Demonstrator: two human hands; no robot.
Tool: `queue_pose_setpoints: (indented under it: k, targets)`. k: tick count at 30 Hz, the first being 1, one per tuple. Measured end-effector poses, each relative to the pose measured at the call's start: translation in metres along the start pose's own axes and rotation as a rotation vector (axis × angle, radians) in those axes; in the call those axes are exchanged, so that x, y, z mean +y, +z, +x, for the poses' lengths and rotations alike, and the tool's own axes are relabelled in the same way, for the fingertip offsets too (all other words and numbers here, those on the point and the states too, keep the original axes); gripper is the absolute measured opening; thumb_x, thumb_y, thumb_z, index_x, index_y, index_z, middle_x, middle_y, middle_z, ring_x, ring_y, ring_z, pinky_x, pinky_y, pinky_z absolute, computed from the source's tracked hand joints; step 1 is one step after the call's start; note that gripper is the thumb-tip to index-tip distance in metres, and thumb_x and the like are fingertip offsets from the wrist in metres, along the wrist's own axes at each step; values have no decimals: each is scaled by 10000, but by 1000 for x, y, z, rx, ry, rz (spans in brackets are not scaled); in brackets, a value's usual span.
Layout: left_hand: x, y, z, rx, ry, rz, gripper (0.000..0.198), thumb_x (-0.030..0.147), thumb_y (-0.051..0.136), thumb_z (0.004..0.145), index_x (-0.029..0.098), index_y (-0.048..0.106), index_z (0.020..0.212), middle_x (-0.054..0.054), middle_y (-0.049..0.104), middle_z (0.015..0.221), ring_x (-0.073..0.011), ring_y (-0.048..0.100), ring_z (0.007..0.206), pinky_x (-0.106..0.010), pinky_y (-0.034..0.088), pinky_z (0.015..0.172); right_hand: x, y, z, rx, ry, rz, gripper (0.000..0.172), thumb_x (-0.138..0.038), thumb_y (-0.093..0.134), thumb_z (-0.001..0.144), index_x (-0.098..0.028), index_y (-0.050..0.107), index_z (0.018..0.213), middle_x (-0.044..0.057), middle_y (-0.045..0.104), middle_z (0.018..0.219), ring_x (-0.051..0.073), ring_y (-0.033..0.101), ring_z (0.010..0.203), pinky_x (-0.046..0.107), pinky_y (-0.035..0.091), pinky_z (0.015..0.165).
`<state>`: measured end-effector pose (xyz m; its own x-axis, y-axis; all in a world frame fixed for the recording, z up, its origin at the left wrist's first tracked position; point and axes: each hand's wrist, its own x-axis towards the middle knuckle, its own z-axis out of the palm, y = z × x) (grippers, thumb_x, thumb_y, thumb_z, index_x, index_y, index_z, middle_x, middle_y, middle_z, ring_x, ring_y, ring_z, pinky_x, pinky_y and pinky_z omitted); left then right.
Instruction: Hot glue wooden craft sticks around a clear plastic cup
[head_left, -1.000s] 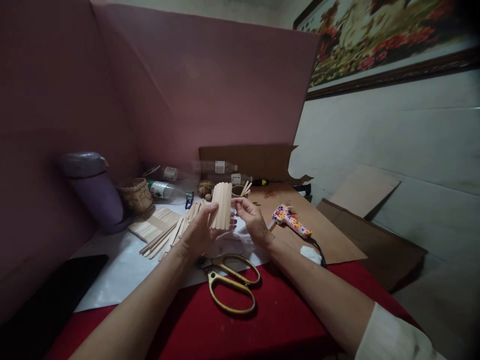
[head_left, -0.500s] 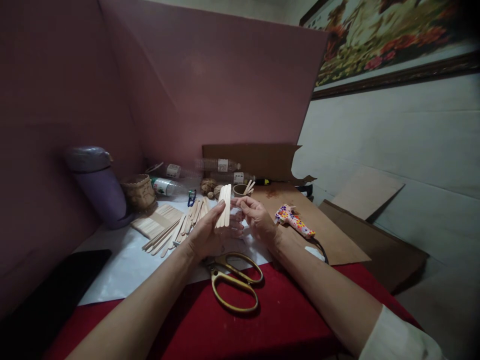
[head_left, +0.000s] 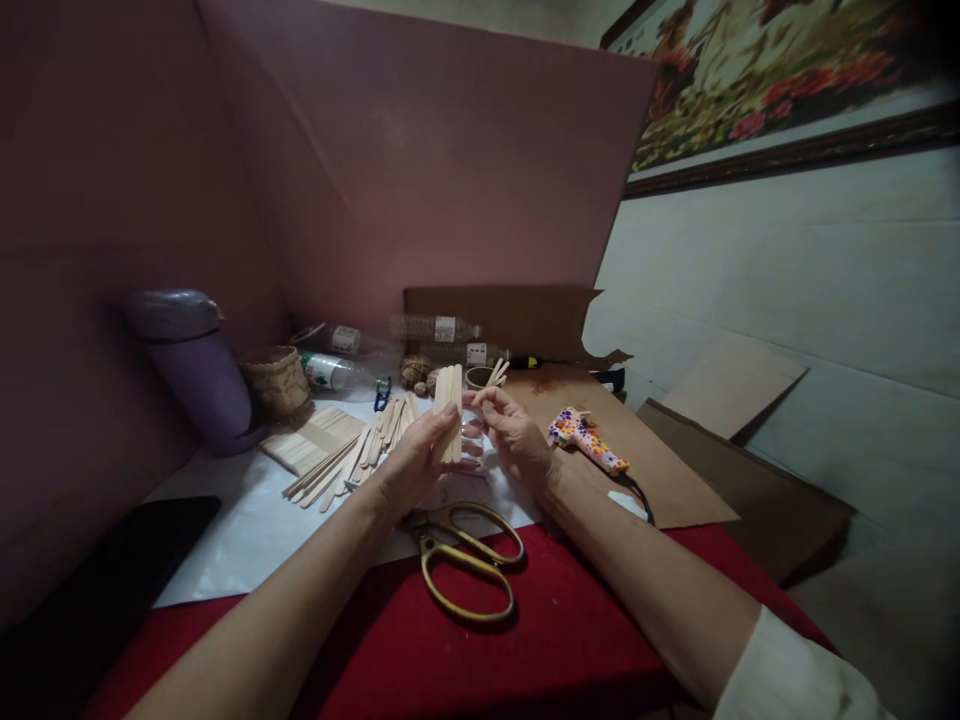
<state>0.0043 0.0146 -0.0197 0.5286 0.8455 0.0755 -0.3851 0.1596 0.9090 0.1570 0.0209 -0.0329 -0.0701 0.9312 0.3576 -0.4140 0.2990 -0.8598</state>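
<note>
Several pale popsicle sticks [head_left: 450, 390] stand side by side, nearly upright, in my left hand [head_left: 420, 450], with the thumb pressed across their front and the fingers behind. Close on their right is my right hand [head_left: 510, 430], its thumb and forefinger pinched together; whether anything is between them is too small to make out. Below the hands lie scissors with gold handles [head_left: 469, 565], their blades hidden under my left wrist. Loose popsicle sticks [head_left: 382, 430] are spread to the left, beside a banded bundle of sticks [head_left: 315, 440].
A flowered glue gun [head_left: 589, 440] rests on the cardboard sheet [head_left: 675, 490] at right. Plastic bottles [head_left: 330, 372], a woven basket [head_left: 276, 385] and a purple tumbler [head_left: 199, 370] stand or lie at back left. Behind the hands is a round container [head_left: 480, 378] near some sticks.
My left hand has turned the held sticks slightly, so they stand more upright. The right hand keeps its pinch in nearly the same place.
</note>
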Motion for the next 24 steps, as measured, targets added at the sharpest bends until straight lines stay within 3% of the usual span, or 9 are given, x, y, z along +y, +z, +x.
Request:
queue_pose_setpoints:
  k: [6, 14, 19, 21, 24]
  targets:
    - [3, 7, -3, -13, 16, 10, 509, 397, 696, 811, 167, 617, 1259, -93, 708, 956, -190, 665, 781, -325, 571, 685, 0, -1, 0, -18, -20, 10, 253, -419, 761, 735, -253, 577, 783, 39, 693, 1061, 196, 643, 820, 339, 528, 664]
    - [0, 6, -1, -32, 35, -5, 522, 373, 711, 815, 143, 593, 1269, -108, 701, 977, -166, 654, 739, -300, 557, 663, 0, 0, 0, 4, 4, 60, 257, -394, 787, 697, -250, 589, 777, 46, 678, 1110, 229, 632, 978, 316, 526, 633]
    - [-3, 7, 0, 2, 51, -13, 550, 355, 777, 764, 162, 592, 1245, -103, 703, 991, -161, 667, 731, -276, 545, 657, 2, -2, 0, 2, 28, 74, 251, -399, 793, 698, -240, 616, 779, 38, 676, 1062, 169, 595, 754, 233, 434, 471]
    - [-4, 7, 1, 58, 57, -21, 535, 344, 800, 739, 148, 598, 1194, -100, 707, 964, -162, 673, 720, -270, 546, 650, 4, -2, 0, 5, 51, 90, 247, -385, 793, 705, -238, 657, 848, 27, 671, 1012, 135, 565, 683, 217, 432, 465]
    - [-4, 5, 4, 112, 63, -59, 484, 354, 797, 739, 131, 604, 1123, -93, 712, 914, -158, 674, 685, -259, 545, 617, 6, -1, -1, 38, 79, 103, 352, -386, 790, 720, -238, 680, 1020, 32, 668, 1024, 137, 593, 726, 229, 484, 527]
